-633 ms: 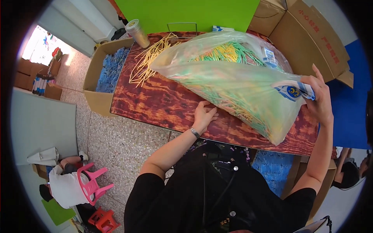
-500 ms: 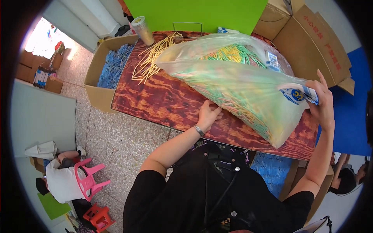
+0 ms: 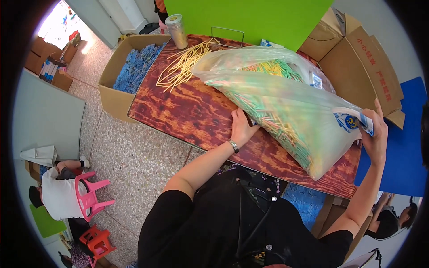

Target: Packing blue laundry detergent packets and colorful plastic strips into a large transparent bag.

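A large translucent plastic bag lies on its side across the table, bulging with thin green, yellow and pink sticks or straws that show through its mouth and its film. My right hand is closed on the gathered corner at the right, where blue-and-white print shows; one finger points up. At the bag's near edge, my left hand grips the film low over the tabletop, its fingertips partly hidden by the bag. Loose yellow sticks are spread at the table's far left, beside the bag's mouth.
The red-brown wood-patterned table carries a clear lidded canister at its far left. Cardboard boxes stand left and right, the left one full of blue pieces. A green panel rises behind. Another person sits on a pink chair.
My left hand has moved from resting on the table beside the bag to taking hold of its near edge. The right hand keeps its grip. The whole view has shifted slightly.
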Available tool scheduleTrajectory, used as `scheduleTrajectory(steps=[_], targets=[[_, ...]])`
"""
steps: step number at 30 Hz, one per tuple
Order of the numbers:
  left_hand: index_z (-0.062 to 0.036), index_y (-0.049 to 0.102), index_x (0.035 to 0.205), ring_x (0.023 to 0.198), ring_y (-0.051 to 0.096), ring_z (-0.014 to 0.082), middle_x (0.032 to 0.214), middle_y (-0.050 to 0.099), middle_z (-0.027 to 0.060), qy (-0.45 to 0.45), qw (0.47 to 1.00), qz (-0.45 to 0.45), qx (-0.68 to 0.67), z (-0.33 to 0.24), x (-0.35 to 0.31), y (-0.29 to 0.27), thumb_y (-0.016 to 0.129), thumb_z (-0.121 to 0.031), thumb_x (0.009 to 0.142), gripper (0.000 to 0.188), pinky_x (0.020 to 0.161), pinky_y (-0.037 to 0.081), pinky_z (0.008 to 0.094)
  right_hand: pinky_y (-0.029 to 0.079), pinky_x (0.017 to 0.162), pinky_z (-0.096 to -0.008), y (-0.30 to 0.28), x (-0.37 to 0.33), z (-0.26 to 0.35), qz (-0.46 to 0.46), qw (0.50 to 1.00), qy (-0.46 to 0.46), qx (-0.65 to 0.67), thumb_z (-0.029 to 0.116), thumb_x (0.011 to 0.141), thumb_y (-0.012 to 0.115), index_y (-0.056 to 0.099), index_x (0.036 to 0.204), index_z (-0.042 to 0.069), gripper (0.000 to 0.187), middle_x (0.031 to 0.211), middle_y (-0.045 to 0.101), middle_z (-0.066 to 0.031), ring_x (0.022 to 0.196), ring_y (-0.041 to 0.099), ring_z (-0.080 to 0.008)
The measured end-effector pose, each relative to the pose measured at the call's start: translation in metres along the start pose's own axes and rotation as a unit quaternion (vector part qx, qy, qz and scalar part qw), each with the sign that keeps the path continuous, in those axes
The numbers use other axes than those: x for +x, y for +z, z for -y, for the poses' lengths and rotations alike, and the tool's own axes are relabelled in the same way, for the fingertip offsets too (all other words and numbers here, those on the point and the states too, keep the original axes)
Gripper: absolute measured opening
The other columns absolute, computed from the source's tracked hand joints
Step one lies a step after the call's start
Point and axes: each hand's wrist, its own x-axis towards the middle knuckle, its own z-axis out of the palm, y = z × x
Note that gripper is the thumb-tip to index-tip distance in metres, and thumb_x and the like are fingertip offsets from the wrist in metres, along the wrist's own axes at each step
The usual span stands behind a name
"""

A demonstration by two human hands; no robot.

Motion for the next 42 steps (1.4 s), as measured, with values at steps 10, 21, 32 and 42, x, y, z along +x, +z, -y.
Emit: scheduleTrajectory(steps=[10, 21, 32, 42], targets=[[0.0021, 0.022, 0.138, 0.124, 0.043, 0.0386, 0.135, 0.034, 0.0243, 0.094, 0.995, 0.0, -0.03, 0.015, 0.028, 0.002, 0.087, -0.021, 0.057, 0.106, 0.1, 0.043, 0.0436, 0.028, 0.114, -0.0542, -0.003, -0.009, 0.0, -0.02, 1.0, -0.01, 0.003, -0.009, 0.067, 0.067, 0.06, 0.091, 0.004, 0.029, 0.081, 0.064, -0.01, 0.074, 0.064, -0.0297], [0.0036, 0.023, 0.139, 0.11, 0.05, 0.041, 0.123, 0.036, 0.0233, 0.013, 0.994, 0.046, 0.094, -0.009, 0.002, -0.025, 0.087, -0.037, 0.058, 0.11, 0.089, 0.049, 0.0447, 0.027, 0.115, -0.0545, -0.001, -0.014, 0.0, -0.024, 1.0, 0.004, 0.017, -0.011, 0.064, 0.068, 0.058, 0.091, 0.006, 0.034, 0.08, 0.063, -0.0092, 0.076, 0.064, -0.0287], [0.0035, 0.037, 0.135, 0.124, 0.038, 0.0399, 0.138, 0.033, 0.0242, 0.173, 0.94, 0.051, 0.289, -0.024, -0.04, -0.037, 0.082, -0.046, 0.064, 0.098, 0.102, 0.035, 0.0531, 0.029, 0.114, -0.0557, 0.004, -0.026, 0.004, -0.019, 0.999, -0.022, 0.026, -0.007, 0.062, 0.069, 0.06, 0.089, 0.009, 0.033, 0.079, 0.063, -0.0052, 0.077, 0.064, -0.0247], [-0.0008, 0.055, 0.118, 0.118, 0.042, 0.0421, 0.127, 0.048, 0.0195, 0.308, 0.901, 0.025, 0.304, 0.026, -0.021, -0.069, 0.073, -0.025, 0.069, 0.058, 0.1, 0.035, 0.0533, 0.032, 0.111, -0.0565, 0.002, -0.034, 0.002, -0.002, 0.997, 0.0, 0.076, 0.0, 0.063, 0.069, 0.06, 0.091, 0.01, 0.031, 0.079, 0.063, -0.0033, 0.08, 0.065, -0.026]])
